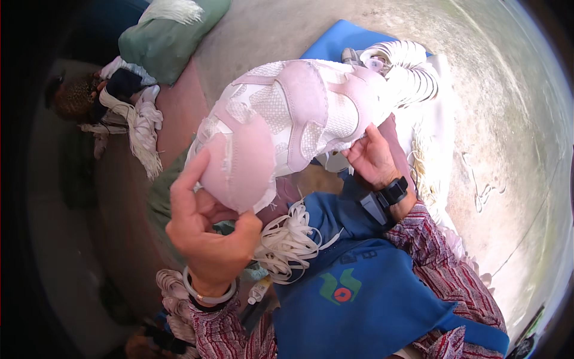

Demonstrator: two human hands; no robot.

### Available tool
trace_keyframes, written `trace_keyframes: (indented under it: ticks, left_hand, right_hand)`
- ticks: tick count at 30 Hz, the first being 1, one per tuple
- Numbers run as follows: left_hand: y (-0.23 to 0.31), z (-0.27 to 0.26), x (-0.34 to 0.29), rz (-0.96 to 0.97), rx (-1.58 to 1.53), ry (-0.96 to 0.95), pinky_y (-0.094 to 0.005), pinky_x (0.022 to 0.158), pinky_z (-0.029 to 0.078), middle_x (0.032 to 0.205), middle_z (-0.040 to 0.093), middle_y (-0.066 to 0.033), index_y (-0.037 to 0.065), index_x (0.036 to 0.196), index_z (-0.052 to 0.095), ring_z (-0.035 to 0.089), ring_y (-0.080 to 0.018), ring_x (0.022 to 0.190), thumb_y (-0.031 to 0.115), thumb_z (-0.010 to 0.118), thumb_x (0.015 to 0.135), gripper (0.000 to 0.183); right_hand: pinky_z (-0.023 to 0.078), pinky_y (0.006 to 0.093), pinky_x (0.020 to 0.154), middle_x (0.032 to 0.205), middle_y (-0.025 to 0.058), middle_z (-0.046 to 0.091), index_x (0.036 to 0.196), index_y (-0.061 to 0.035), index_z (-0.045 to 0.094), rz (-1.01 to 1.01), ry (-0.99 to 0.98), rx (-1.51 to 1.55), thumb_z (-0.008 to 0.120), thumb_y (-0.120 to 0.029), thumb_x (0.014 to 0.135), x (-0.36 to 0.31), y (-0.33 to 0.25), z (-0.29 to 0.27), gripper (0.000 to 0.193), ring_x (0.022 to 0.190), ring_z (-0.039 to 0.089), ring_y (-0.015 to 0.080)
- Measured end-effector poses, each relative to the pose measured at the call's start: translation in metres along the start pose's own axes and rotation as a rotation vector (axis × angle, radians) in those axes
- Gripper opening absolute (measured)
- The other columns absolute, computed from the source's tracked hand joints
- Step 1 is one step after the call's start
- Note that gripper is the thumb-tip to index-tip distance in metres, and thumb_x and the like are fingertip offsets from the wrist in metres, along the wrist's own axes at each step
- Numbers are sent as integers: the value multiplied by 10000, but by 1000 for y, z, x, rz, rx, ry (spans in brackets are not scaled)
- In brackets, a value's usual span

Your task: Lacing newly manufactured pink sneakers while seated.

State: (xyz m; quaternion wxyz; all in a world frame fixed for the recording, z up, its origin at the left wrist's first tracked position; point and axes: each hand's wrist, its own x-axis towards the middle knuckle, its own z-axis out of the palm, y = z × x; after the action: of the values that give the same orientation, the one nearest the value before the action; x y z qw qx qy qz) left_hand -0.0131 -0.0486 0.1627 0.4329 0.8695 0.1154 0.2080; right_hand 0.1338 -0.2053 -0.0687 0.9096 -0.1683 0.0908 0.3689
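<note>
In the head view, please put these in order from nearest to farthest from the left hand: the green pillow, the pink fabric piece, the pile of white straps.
1. Pink fabric piece: held in the left hand.
2. Pile of white straps: just right of it.
3. Green pillow: far off, upper left.

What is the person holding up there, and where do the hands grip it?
A pink and white mesh fabric shoe upper. Left hand pinches its rounded pink toe end; right hand grips its lower edge near the other end.

Bright daylight right, dark vignette left (fisheye bending at rim), centre sharp, no glare.
</note>
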Motion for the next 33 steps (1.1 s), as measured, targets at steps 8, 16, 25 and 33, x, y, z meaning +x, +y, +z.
trace_keyframes:
  ticks: [8, 16, 25, 33]
  left_hand:
    - [4, 42, 6, 81, -4, -15, -258, 731, 570, 995, 713, -220, -118, 1299, 461, 707, -193, 870, -89, 613, 707, 613]
    - [12, 24, 15, -2, -60, 46, -241, 778, 538, 1075, 684, -226, -113, 1311, 458, 690, -195, 928, -126, 575, 723, 600]
    - [27, 26, -32, 43, 47, -26, -228, 647, 533, 911, 699, -157, -84, 1297, 466, 677, -142, 800, -93, 612, 723, 592]
    - [16, 83, -8, -21, 179, -270, -240, 577, 524, 659, 670, -97, -41, 1194, 486, 668, -121, 615, -17, 779, 678, 594]
  right_hand:
    - [513, 376, 901, 1331, 68, 588, 1400, -88, 435, -45, 98, 40, 350, -351, 1069, -11, -33, -45, 431, 1153, 602, 224]
    - [524, 381, 941, 1302, 88, 601, 1367, -46, 443, 32, 125, -103, 338, -344, 1072, 1, -37, -19, 432, 1137, 618, 231]
    - [563, 401, 864, 1254, 110, 619, 1349, -13, 453, 32, 157, -226, 407, -294, 1052, -3, -34, -23, 411, 1057, 655, 240]
    - [519, 326, 607, 878, 78, 678, 1008, 25, 660, -124, 255, -767, 620, -195, 937, 28, -27, -104, 234, 785, 669, 166]
